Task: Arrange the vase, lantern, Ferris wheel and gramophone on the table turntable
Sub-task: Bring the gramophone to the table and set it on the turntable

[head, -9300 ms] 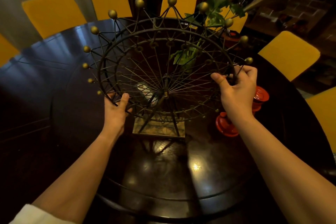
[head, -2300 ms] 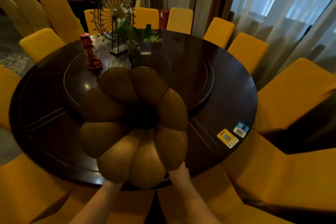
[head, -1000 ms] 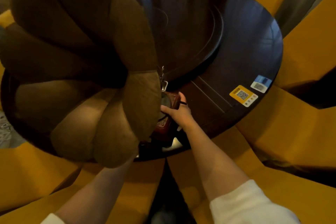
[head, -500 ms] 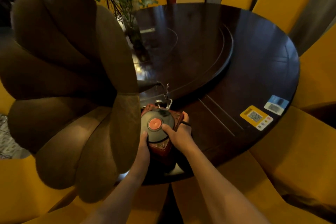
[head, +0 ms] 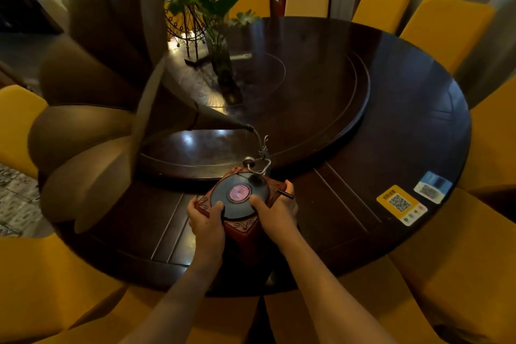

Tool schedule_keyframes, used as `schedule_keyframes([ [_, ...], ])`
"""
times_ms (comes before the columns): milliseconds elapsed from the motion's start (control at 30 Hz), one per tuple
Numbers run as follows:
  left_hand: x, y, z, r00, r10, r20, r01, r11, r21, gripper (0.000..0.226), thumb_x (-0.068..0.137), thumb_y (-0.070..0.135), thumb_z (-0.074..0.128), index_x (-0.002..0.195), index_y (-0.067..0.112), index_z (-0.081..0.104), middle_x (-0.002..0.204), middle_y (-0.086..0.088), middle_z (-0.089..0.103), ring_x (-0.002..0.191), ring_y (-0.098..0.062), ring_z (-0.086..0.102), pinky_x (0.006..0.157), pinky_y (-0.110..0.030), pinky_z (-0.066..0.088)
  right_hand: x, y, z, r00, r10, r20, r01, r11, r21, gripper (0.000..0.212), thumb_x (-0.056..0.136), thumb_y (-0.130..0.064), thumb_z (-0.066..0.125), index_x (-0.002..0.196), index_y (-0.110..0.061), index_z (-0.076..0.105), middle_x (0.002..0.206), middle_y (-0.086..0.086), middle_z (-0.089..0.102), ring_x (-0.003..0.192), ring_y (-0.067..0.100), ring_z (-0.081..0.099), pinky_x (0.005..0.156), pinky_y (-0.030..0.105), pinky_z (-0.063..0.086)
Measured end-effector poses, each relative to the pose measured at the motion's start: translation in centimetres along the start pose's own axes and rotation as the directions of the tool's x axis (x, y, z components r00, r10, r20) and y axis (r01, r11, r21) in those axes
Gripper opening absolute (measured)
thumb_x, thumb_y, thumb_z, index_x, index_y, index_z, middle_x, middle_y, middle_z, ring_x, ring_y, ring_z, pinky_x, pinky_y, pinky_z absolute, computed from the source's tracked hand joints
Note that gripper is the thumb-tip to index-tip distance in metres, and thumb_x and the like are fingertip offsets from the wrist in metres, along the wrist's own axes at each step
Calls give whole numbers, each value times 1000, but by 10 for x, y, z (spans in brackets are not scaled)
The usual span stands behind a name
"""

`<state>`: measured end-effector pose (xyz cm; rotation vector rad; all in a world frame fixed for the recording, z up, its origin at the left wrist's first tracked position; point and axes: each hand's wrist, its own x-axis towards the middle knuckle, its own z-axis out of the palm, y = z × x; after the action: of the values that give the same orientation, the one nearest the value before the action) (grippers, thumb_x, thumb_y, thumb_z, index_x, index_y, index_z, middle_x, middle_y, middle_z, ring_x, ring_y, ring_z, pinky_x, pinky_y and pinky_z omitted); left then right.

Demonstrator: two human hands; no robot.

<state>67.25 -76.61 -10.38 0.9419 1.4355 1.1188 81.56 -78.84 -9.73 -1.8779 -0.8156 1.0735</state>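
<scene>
- Nearest me, the person's two bare forearms reach in over the yellow chairs [head: 435, 282] tucked under the near edge of the round, dark table [head: 418, 126].
- The left hand [head: 206, 222] is clamped on the left side of the gramophone [head: 241, 204], thumb lying on the black record.
- The right hand [head: 275, 211] grips the opposite side of the reddish box, thumb also on the record, close to its pink label.
- The gramophone is at the table's outer ring, just short of the turntable [head: 321, 109]; I cannot tell whether its base touches the wood.
- Its big brown petal-shaped horn [head: 92, 109] flares out to the left, above the table edge.
- Two stickers [head: 402, 204] lie on the outer ring to the right.
- Farther off, on the turntable, the glass vase [head: 222, 64] with green leaves stands upright.
- Just behind the vase stands the wire Ferris wheel [head: 187, 14], partly hidden by the horn.
- More yellow chairs ring the far side.
</scene>
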Motion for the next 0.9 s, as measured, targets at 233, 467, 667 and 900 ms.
schedule_keyframes([
  [233,7,23,-13,1000,12,-23,-11,1000,17,89,67,51,65,144,35,25,144,-20,37,124,-38,51,99,-58,50,-11,-30,3,999,-38,6,38,999,-7,100,86,-52,64,154,-25,-4,161,14,12,148,34,14,116,60,22],
  [467,56,72,-3,998,62,-19,-62,998,-16,70,91,28,63,148,28,22,143,-23,40,123,-38,53,102,-57,47,17,-90,7,993,-109,-39,107,993,-46,99,88,-56,60,153,-20,-5,163,12,8,150,30,3,117,58,13],
  [667,115,117,23,996,90,10,-91,996,22,73,87,34,63,147,28,23,139,-21,42,119,-38,55,100,-57,49,73,-140,9,991,-117,-62,117,993,-12,100,87,-57,59,154,-20,-6,163,11,8,150,30,1,116,57,13],
  [900,196,157,62,996,65,53,-68,996,58,85,69,49,62,144,31,28,135,-14,41,116,-31,55,97,-53,52,154,-181,16,995,-69,-72,70,998,5,103,89,-59,56,155,-16,-10,164,10,0,150,32,-4,118,58,14],
])
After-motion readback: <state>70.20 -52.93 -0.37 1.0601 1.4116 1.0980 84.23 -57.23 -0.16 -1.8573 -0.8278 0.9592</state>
